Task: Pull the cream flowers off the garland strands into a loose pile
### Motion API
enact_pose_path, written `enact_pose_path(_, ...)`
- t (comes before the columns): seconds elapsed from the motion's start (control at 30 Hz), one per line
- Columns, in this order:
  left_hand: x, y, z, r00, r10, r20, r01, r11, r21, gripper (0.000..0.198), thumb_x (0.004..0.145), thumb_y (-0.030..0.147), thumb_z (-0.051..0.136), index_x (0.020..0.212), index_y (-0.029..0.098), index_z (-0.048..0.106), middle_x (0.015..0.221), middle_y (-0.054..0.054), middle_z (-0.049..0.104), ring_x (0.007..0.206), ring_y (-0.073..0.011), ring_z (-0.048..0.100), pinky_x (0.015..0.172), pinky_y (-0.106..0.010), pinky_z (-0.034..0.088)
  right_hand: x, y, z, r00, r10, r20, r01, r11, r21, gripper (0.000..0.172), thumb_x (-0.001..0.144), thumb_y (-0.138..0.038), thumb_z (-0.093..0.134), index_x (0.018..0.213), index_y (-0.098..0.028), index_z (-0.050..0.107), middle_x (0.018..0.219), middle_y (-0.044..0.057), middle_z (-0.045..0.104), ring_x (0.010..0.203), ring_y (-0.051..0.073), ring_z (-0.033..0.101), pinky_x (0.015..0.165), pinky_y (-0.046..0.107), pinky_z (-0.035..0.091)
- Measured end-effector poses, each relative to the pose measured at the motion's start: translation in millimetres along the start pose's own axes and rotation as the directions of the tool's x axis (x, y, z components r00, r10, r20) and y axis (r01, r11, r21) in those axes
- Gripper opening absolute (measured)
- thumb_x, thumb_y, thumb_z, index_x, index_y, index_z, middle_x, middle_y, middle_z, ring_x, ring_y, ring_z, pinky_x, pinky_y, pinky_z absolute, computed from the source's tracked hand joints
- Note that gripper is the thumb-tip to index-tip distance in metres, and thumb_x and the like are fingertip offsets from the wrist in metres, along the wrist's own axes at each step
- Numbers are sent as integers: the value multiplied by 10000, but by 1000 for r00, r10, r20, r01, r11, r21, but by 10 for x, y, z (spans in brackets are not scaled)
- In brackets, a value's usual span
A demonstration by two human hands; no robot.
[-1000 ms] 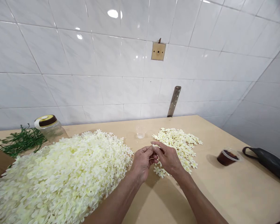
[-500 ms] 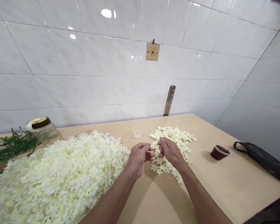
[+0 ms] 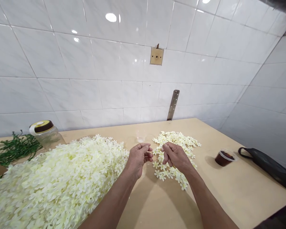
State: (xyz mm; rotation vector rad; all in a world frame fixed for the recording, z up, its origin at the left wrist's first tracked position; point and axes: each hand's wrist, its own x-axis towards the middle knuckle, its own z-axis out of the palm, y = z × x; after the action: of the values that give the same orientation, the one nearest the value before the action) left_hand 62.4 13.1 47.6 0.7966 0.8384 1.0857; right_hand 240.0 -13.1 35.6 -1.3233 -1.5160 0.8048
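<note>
My left hand [image 3: 139, 159] is raised above the table with thumb and forefinger pinched together. Whatever it pinches is too small to make out. Facing it, a short gap to the right, my right hand [image 3: 175, 155] is also closed in a pinch, its contents hidden by the fingers. A large heap of white artificial flowers [image 3: 69, 171] lies to the left of my left hand. Beneath and behind my right hand spreads a smaller, flatter group of cream flowers [image 3: 178, 138], partly covered by that hand.
A clear jar with a brown and yellow lid [image 3: 46, 133] stands at the back left beside green plastic stems [image 3: 14, 148]. Behind my hands is a small transparent container [image 3: 140, 139]. Rightward are a cup of dark liquid [image 3: 225, 158] and a black pouch [image 3: 268, 167] on the table [image 3: 219, 194].
My hands have moved slightly apart, the left one shifting left and the right one a little right. The camera view has tilted up slightly.
</note>
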Motion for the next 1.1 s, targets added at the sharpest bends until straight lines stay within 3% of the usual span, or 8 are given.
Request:
enact_pose_path(0.1, -5, -38, 11, 1000, -8, -6, 8, 999, 33, 103, 782, 172, 638, 872, 121, 638, 771, -50, 621, 517, -100, 567, 503, -252, 479, 1, 16, 32, 997, -16, -77, 9, 996, -94, 413, 945, -520, 406, 724, -196, 538, 400, -63, 488, 377, 132, 579, 393, 195, 403)
enact_pose_path(0.2, -10, -111, 32, 999, -46, -6, 47, 995, 90, 94, 792, 197, 642, 842, 118, 634, 757, -56, 622, 502, -107, 566, 496, -262, 480, 8, 39, 97, 989, -89, -114, 75, 990, -123, 391, 943, -503, 431, 750, -194, 574, 498, -33, 572, 453, 141, 631, 471, 218, 474)
enact_pose_path(0.27, -13, -154, 45, 997, -73, 3, 73, 991, 116, 129, 808, 238, 645, 829, 111, 636, 769, -77, 640, 509, -114, 575, 512, -273, 490, 12, 61, 143, 986, -134, -104, 127, 990, -68, 367, 948, -497, 426, 901, -187, 617, 687, 15, 678, 523, 145, 657, 523, 245, 524)
enact_pose_path(0.37, -22, -176, 53, 996, -86, 33, 82, 991, 108, 230, 824, 333, 652, 821, 104, 637, 812, -119, 673, 541, -127, 596, 558, -290, 507, 7, 77, 190, 984, -177, -37, 173, 981, -83, 391, 963, -458, 407, 1148, -184, 616, 916, 67, 719, 685, 163, 693, 620, 282, 565)
enact_pose_path(0.53, -28, -150, 35, 994, -57, 90, 47, 993, 110, 344, 762, 442, 714, 772, 107, 640, 757, -110, 672, 600, -149, 615, 583, -284, 498, -29, 14, 188, 977, -211, -8, 201, 940, -276, 377, 940, -391, 475, 1240, -208, 610, 725, 18, 693, 618, 163, 639, 591, 279, 534)
enact_pose_path(0.93, -39, -149, 60, 985, -51, 167, 63, 996, -62, 379, 661, 432, 807, 759, 115, 626, 727, -66, 641, 571, -120, 575, 565, -268, 478, -18, -60, 156, 970, -241, -6, 239, 966, -94, 322, 931, -433, 500, 909, -206, 727, 823, 34, 704, 729, 183, 661, 664, 294, 579)
enact_pose_path(1.1, -67, -114, 80, 993, -31, 116, 38, 997, -60, 373, 643, 428, 819, 749, 118, 640, 694, -36, 615, 545, -96, 545, 527, -235, 441, -27, -32, 201, 972, -215, -94, 221, 974, 49, 348, 926, -416, 530, 1167, -203, 662, 1127, 86, 674, 856, 194, 669, 670, 331, 627)
